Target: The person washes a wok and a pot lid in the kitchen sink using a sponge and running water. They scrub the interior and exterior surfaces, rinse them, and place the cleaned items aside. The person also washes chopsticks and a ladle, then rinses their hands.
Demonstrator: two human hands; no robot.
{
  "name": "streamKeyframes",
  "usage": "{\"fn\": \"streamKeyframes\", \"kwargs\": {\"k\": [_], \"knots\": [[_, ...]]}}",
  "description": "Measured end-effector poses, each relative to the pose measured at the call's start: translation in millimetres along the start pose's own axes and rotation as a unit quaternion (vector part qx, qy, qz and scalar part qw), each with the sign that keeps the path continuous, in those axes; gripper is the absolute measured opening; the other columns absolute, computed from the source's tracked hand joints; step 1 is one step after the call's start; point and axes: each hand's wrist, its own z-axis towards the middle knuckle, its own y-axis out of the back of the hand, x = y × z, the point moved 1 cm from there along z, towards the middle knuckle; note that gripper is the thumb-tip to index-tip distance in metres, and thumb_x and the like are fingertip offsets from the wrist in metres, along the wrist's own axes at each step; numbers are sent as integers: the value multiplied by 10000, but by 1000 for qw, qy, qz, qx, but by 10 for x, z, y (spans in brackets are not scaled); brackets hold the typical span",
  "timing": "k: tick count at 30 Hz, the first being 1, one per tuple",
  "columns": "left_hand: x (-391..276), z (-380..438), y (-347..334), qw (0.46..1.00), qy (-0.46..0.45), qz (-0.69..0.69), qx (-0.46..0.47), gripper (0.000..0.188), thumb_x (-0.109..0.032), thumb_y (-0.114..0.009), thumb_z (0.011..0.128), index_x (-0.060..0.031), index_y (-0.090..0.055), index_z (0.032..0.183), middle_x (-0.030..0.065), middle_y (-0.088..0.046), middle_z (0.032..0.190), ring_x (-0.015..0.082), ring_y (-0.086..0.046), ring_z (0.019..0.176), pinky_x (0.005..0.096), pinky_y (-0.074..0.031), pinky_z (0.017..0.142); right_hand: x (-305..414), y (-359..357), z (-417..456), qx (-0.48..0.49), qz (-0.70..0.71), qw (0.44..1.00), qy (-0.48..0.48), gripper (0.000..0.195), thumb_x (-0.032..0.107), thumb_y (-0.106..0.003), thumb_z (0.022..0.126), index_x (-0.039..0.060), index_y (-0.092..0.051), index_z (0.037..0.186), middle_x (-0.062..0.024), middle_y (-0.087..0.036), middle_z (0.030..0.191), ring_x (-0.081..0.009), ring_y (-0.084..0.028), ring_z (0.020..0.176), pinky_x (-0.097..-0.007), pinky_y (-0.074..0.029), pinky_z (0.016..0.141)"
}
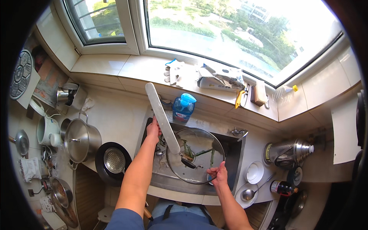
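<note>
My right hand point(218, 174) grips the near right rim of a large clear glass pan lid point(198, 172), held tilted over the stainless steel sink point(233, 169). A black handle point(188, 163) sits on the lid. Through the glass show green vegetable scraps point(188, 151) in the sink. My left hand point(153, 129) is at the sink's left side, beside a long flat metal bar point(162, 118), which looks like a tap spout seen from above. Its fingertips are partly hidden, so what it touches is unclear. Part of a small blue-and-white thing point(210, 179) shows by my right fingers.
Behind the sink stands a blue pump bottle point(184, 107). At left are a lidded steel pot point(80, 141) and a black wok point(100, 165) with a perforated ladle point(114, 160). At right are a white bowl point(254, 172), a ladle point(247, 195) on a plate, and a steel thermos point(287, 153).
</note>
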Motion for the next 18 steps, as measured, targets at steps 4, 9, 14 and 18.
{"fn": "streamKeyframes", "kwargs": {"k": [4,9,14,18], "knots": [[480,-250,-98,985,-75,129,-88,481,-521,-538,931,-47,-595,879,52,-570,638,149,-560,531,311,-401,446,189,-74,-263,-18,-26,997,66,530,593,-679,824,90,-515,848,-100,-653,650,-278,-697,623,-422,-611,641],[732,-1775,-799,966,180,175,60,374,-441,-609,919,-74,-555,965,81,-585,804,228,-612,661,374,-513,586,289,1,-493,-52,-21,987,151,474,480,-693,874,89,-450,760,-110,-633,663,-265,-693,624,-430,-617,647],[1006,-2189,-1182,988,131,-85,-9,303,-368,-557,984,-92,-491,877,46,-429,626,196,-495,512,326,-423,448,227,43,-641,18,-77,970,229,498,517,-642,899,74,-449,778,-151,-676,733,-291,-713,696,-407,-604,690],[1097,-2103,-1174,973,201,-108,-20,386,-389,-519,1015,-108,-382,788,28,-357,603,167,-337,470,311,-307,409,152,168,-818,197,-91,943,253,576,625,-517,912,51,-513,865,-230,-688,989,-300,-688,992,-435,-526,942]]}}
